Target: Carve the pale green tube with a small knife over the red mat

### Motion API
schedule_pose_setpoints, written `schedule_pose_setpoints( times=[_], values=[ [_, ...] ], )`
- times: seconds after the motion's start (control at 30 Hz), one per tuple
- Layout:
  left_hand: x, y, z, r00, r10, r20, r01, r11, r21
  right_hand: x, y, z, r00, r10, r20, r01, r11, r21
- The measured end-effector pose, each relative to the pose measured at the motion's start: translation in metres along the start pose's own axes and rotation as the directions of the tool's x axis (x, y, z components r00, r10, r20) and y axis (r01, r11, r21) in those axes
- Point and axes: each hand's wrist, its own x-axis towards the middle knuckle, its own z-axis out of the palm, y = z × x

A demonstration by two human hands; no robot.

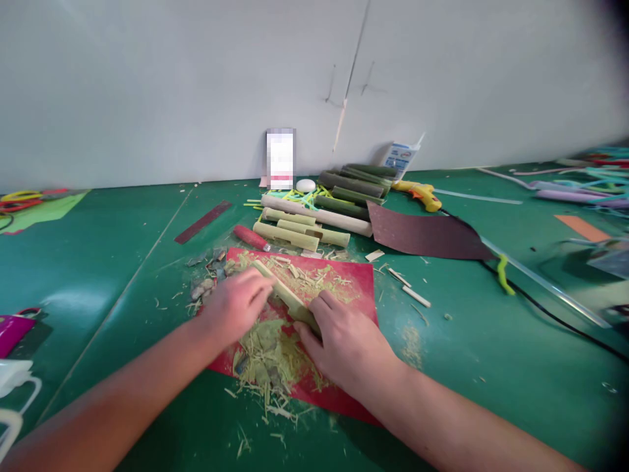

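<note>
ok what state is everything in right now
red sheet, flat, littered with shavings
bamboo strip, lying slanted over the sheet
right hand, closed on the strip's near end
left hand, curled against its far part, grip unclear
glue gun, lying on its side
red-handled tool, lying unheld

Hands: 2, a left hand point(238, 305) and a right hand point(344, 334). Bamboo piece point(287, 298) under them: 1. Red mat point(361, 278): 1. Pale bamboo lengths point(285, 236) stacked behind the mat: 4. Dark green bamboo lengths point(351, 184): at least 4, the back of the pile hard to separate. Red-handled knife point(249, 236): 1. Sandpaper sheet point(422, 235): 1. Sandpaper strip point(202, 221): 1. Yellow glue gun point(417, 192): 1. Black cable point(550, 314): 1. Small wood offcuts point(417, 297) right of the mat: 3. White oval lump point(305, 185): 1. Printed packet point(403, 157) against the wall: 1. Box with blurred label point(280, 158): 1. Shavings point(268, 357): too many to count.
</note>
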Motion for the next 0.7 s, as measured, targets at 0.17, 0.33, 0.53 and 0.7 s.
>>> schedule_pose_setpoints(
  times=[0.17, 0.33, 0.53, 0.7],
  values=[
    [0.0, -0.003, -0.002, 0.999, -0.017, -0.036, 0.019, 0.999, 0.037, -0.001, 0.0, 0.001, 0.999, -0.006, -0.033, 0.006, 1.0, 0.001],
    [0.0, -0.001, -0.001, 0.999, 0.031, 0.037, -0.031, 0.999, -0.025, 0.0, 0.0, 0.001, 0.999, -0.022, -0.04, 0.021, 1.0, -0.015],
    [0.002, -0.007, -0.004, 0.997, -0.029, -0.074, 0.03, 0.999, 0.017, 0.0, -0.001, -0.001, 1.0, -0.001, -0.015, 0.001, 1.0, -0.002],
    [0.001, -0.01, -0.005, 1.0, -0.001, -0.032, 0.001, 1.0, -0.013, -0.001, -0.001, -0.001, 1.0, 0.002, -0.021, -0.002, 1.0, 0.0]
  ],
)
